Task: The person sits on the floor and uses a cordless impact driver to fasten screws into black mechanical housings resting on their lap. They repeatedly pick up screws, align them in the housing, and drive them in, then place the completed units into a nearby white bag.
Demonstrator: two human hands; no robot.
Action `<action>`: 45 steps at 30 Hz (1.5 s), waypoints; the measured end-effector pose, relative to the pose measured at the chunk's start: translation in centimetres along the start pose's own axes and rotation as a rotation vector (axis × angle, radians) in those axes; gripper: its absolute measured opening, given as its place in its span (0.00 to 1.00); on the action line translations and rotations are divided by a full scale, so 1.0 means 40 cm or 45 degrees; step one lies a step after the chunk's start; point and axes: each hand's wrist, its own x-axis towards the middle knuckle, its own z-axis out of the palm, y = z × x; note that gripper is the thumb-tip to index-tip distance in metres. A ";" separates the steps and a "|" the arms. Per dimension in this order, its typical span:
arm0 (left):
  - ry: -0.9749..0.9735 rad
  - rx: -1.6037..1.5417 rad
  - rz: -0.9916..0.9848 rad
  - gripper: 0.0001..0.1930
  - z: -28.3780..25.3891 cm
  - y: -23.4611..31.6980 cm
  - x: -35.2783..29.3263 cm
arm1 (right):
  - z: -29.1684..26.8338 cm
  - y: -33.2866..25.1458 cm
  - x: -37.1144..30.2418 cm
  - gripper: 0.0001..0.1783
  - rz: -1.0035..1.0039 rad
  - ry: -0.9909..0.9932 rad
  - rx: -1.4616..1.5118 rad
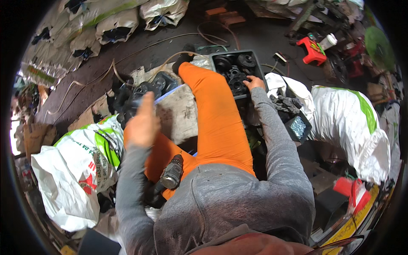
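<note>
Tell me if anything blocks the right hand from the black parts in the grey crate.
Nothing visible does. The grey crate is open on top, and the right hand reaches over its near right corner, fingertips at the black parts.

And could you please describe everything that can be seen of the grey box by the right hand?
The grey box is open-topped and roughly rectangular, with a narrow rim; it looks like hard plastic. It stands upright beside the orange trouser leg. Black parts, several of them round, fill much of it. The right hand reaches over its near right corner to the parts; whether it touches the rim is unclear. The underside is hidden.
</note>
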 end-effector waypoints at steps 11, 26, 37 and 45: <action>-0.515 -0.036 -0.247 0.31 0.477 0.157 0.066 | 0.064 0.031 0.138 0.26 -0.362 -0.328 -0.216; -0.293 -0.160 -0.111 0.30 0.354 -0.096 0.045 | 0.023 -0.051 0.124 0.27 -0.510 -0.242 -0.393; -0.557 -2.201 -0.826 0.32 0.236 -0.095 0.028 | 0.024 -0.460 -0.374 0.15 -1.610 -0.039 0.442; -0.191 -1.696 -0.752 0.26 0.378 -0.165 -0.009 | 0.027 -0.396 -0.448 0.27 0.470 -1.427 2.058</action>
